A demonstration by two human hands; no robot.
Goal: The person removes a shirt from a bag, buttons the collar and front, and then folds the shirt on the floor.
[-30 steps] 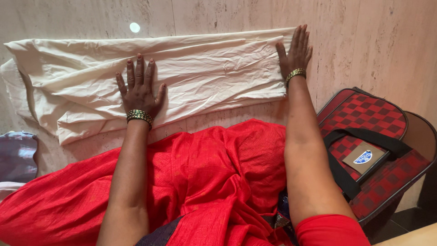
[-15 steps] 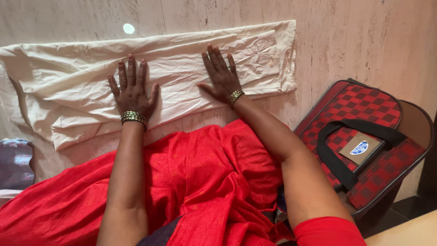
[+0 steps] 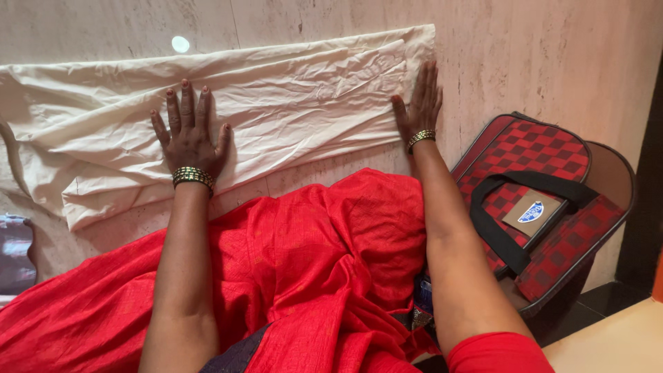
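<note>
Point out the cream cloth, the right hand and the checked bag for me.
cream cloth (image 3: 297,103), head view, its wrinkled middle.
right hand (image 3: 420,103), head view, back of the hand.
checked bag (image 3: 535,148), head view, red top panel.

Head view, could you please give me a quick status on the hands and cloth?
Left hand flat on cream cloth. Right hand flat at its right edge. Checked bag beside, not touching.

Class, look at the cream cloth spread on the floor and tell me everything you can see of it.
The cream cloth is a thin, creased fabric, cotton by its look, folded into a long band with layered edges. It lies flat on the pale stone floor, running from the left edge of the picture to its squared right end. The left hand presses flat on its middle-left; the right hand rests flat at its right end.
</note>
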